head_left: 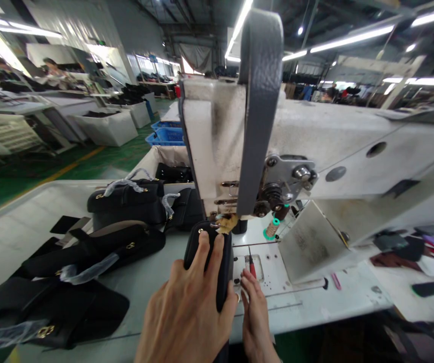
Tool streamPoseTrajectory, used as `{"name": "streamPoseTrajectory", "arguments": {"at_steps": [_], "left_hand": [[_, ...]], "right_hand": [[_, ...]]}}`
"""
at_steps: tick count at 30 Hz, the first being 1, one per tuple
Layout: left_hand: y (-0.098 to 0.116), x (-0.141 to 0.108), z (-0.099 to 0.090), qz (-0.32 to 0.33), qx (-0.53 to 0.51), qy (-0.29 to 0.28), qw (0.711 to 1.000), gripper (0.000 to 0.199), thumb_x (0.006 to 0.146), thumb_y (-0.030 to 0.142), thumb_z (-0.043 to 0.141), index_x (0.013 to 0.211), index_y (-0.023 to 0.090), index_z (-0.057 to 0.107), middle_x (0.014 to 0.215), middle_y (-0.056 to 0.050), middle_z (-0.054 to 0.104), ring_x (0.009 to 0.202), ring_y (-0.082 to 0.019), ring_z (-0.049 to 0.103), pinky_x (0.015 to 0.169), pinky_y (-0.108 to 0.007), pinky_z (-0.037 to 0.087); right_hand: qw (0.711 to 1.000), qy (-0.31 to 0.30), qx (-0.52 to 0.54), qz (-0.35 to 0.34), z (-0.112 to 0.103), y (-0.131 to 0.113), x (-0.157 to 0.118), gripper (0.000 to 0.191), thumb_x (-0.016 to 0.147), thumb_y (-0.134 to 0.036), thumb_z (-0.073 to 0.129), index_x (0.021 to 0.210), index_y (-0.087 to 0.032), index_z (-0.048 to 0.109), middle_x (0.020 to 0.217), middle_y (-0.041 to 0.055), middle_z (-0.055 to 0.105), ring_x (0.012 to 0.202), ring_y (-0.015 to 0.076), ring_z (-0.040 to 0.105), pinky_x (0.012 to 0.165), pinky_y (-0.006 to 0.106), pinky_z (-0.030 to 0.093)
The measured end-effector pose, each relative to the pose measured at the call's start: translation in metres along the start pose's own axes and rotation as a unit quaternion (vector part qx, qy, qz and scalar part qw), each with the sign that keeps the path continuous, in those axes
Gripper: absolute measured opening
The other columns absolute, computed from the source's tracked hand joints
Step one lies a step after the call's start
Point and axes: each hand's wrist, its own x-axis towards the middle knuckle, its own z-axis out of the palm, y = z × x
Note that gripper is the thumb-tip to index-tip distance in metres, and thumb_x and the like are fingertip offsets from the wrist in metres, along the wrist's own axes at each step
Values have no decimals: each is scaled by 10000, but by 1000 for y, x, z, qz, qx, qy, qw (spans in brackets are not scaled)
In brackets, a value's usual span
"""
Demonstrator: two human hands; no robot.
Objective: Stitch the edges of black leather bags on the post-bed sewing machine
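Pressing blk oblong leather-look bag (225, 267), far end under tall white metal sewing m/c (220, 126), L hand (190, 307) has fingers spread; R hand (256, 312), fingers tog., nr bag, below m/c.

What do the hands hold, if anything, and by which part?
The left hand lies over the bag at the machine, fingers on its top, thumb at its right side; whether it grips cannot be told. The right hand seems empty.

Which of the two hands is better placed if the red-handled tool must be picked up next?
Probably the right hand: its fingertips are close beside the red-handled tool, whereas the left hand lies over the black bag, farther away.
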Motion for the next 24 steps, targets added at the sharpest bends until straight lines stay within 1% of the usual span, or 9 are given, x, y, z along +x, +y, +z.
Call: {"name": "streamPoseTrajectory", "arguments": {"at_steps": [2,4,6,9,12,14,17,20,24], "left_hand": [[0,0,2,-4,-3,0,1000,627,899,339,460,1511,235,372,1553,-69,358,991,-287,620,642,-408,624],[1,1,2,-8,-6,0,1000,611,905,328,445,1506,234,380,1550,-65,365,995,-282,621,638,-400,624],[3,2,0,-12,-6,5,1000,606,908,331,435,1502,223,386,1552,-65,362,1001,-284,620,633,-401,625],[5,4,-1,-13,-6,11,1000,609,909,347,431,1503,219,382,1551,-67,362,984,-284,622,607,-401,620],[4,5,-2,-15,-7,8,1000,603,915,366,428,1498,220,387,1552,-66,360,1008,-289,616,628,-415,621],[3,6,-3,-19,-9,-2,1000,606,917,384,426,1500,226,380,1559,-62,348,1035,-296,609,649,-436,622],[3,8,-3,-19,-14,-18,1000,598,923,397,412,1497,232,382,1560,-58,345,1043,-299,606,658,-448,618],[4,9,-3,-24,-16,-19,999,599,923,402,408,1492,220,387,1559,-65,344,1040,-303,604,678,-457,613],[5,7,-4,-24,-15,-13,1000,600,923,394,415,1493,210,382,1551,-82,357,1053,-311,602,720,-455,607]], "right_hand": [[999,8,-7,52,-15,21,-3,425,755,-414,762,1148,-265,697,1313,3,640,1205,181,580,922,256,494],[993,3,18,117,-19,35,-11,460,722,-517,754,1087,-239,723,1199,40,698,1118,215,631,877,299,529],[986,-41,55,150,-13,40,-22,445,677,-556,747,946,-202,759,1067,79,739,1082,256,651,874,351,549],[977,-123,70,158,4,35,-40,316,626,-492,746,770,-211,766,934,89,755,1102,308,643,863,407,568],[971,-158,47,171,12,30,-49,234,640,-456,690,669,-229,741,792,91,742,1045,339,661,811,456,578],[974,-164,16,152,11,28,-49,262,688,-473,647,664,-225,731,745,95,728,1003,344,673,788,479,578],[985,-160,-54,45,8,21,-48,289,733,-513,677,775,-233,734,758,83,717,971,335,680,770,496,578],[983,-157,-92,-38,13,4,-51,384,820,-546,668,1024,-222,699,942,77,710,986,273,668,823,471,570],[980,-153,-100,-76,31,-17,-58,394,927,-469,596,1201,-186,609,1169,96,636,1054,230,627,884,421,545]]}}
